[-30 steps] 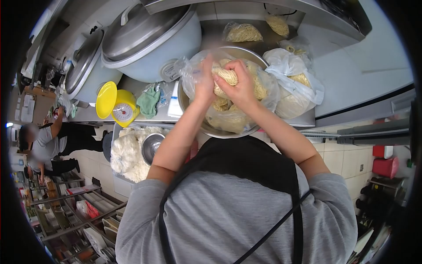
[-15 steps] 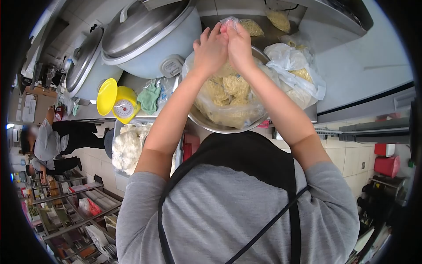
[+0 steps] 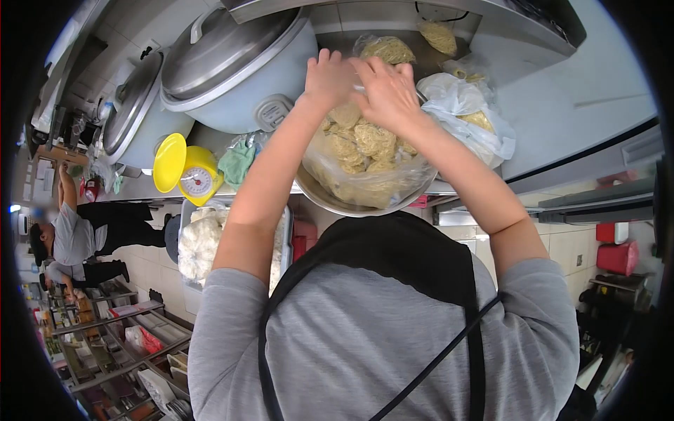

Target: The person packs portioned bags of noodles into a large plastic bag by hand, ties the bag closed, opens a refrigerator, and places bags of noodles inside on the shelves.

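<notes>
A metal bowl (image 3: 330, 203) lined with a clear plastic bag holds several noodle bundles (image 3: 375, 140). Over the bowl's far left part is my left hand (image 3: 328, 78), its fingers partly spread and blurred. My right hand (image 3: 387, 91) is beside it with bent fingers, over the far side of the bowl; what lies under its fingertips is hidden. Just beyond my right hand sits a bagged noodle portion (image 3: 387, 50), and another noodle bag (image 3: 439, 36) lies farther back. A white plastic bag (image 3: 467, 116) with noodles rests right of the bowl.
Two large lidded cookers (image 3: 239, 98) stand at the left. Near them are a yellow scale (image 3: 198, 179) and a green cloth (image 3: 237, 163). A tub of white bagged food (image 3: 200, 245) sits below the counter edge. Two people (image 3: 74, 235) are at far left.
My hands have come apart and moved down from the clear bag they pinched at the far side. The noodle portion behind them shows more fully.
</notes>
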Demonstrator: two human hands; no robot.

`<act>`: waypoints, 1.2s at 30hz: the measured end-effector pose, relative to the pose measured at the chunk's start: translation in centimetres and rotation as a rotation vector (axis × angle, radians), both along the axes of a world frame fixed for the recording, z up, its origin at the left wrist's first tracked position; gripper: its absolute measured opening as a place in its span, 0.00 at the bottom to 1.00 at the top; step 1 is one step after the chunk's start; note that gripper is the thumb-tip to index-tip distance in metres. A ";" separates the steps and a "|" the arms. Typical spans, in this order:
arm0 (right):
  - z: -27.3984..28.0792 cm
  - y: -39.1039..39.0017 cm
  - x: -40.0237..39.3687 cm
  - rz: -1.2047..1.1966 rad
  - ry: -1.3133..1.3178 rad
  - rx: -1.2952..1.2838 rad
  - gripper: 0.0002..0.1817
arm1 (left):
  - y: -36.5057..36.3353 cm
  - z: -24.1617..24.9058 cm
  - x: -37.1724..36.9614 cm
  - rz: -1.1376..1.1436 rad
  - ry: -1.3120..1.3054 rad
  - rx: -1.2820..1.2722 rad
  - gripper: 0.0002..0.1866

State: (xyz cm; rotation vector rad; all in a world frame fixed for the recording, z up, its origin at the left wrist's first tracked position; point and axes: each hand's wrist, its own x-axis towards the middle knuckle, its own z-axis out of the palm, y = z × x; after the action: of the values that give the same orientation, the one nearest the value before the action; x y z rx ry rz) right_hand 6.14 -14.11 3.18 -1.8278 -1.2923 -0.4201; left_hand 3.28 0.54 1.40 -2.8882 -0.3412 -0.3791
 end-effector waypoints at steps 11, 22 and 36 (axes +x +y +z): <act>2.5 -5.0 10.1 -0.237 -0.567 0.048 0.03 | -4.4 10.8 -0.8 -0.338 -0.092 -1.467 0.04; -0.4 1.4 1.6 0.020 0.415 0.012 0.13 | -2.1 4.7 -1.3 -0.104 -0.600 -1.322 0.06; -0.5 -2.6 1.2 0.439 0.836 -0.105 0.06 | -4.9 0.2 -9.9 -0.213 -0.703 -1.009 0.08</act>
State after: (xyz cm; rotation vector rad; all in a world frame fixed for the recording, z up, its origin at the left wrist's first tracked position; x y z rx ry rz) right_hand 7.29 -16.74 2.69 -1.4687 -1.0574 0.6059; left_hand -6.67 -4.40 1.63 -3.6275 -0.4061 -1.7052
